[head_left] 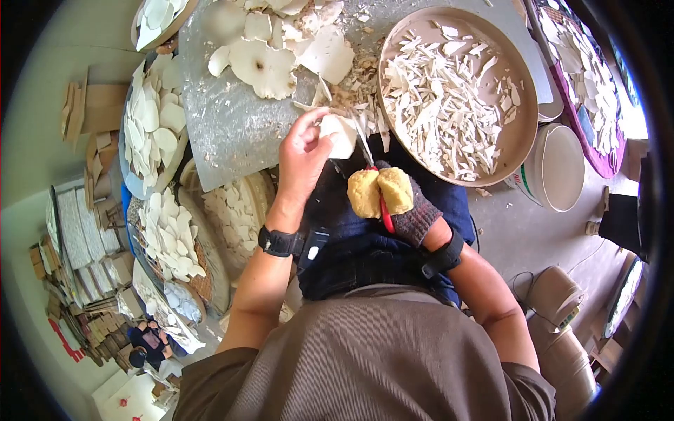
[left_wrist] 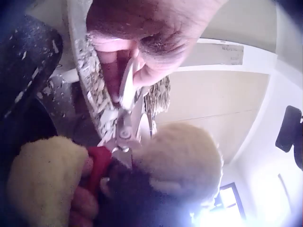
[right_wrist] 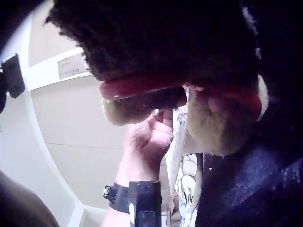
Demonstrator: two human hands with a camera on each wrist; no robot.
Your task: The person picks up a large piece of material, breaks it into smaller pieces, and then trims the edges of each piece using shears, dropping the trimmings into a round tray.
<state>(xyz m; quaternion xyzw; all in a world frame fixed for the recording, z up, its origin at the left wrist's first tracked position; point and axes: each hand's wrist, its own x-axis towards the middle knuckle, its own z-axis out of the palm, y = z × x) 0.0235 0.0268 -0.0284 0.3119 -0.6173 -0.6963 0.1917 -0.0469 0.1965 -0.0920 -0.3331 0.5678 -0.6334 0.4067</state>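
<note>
My left hand (head_left: 302,158) pinches a thin, flat white piece (head_left: 341,137) between thumb and fingers, over my lap at the table's near edge. A dark knitted glove covers much of my right hand (head_left: 418,221), which grips scissors (head_left: 364,140) with red handles. Thick yellow foam padding (head_left: 364,193) sits about the handles, in two lumps. The blades point away from me, right at the right edge of the white piece. From the left wrist, the scissors' pivot (left_wrist: 124,134) shows just below that piece (left_wrist: 127,87). The right wrist view shows the red handle (right_wrist: 142,86) under the glove.
A large round tray (head_left: 516,133) of cut white strips stands at the right of the grey table (head_left: 225,140). Large flat pieces (head_left: 263,67) lie at its far side among crumbs. Baskets of pieces (head_left: 168,235) stand left, a white bucket (head_left: 562,168) right. Another person (head_left: 149,342) is far left.
</note>
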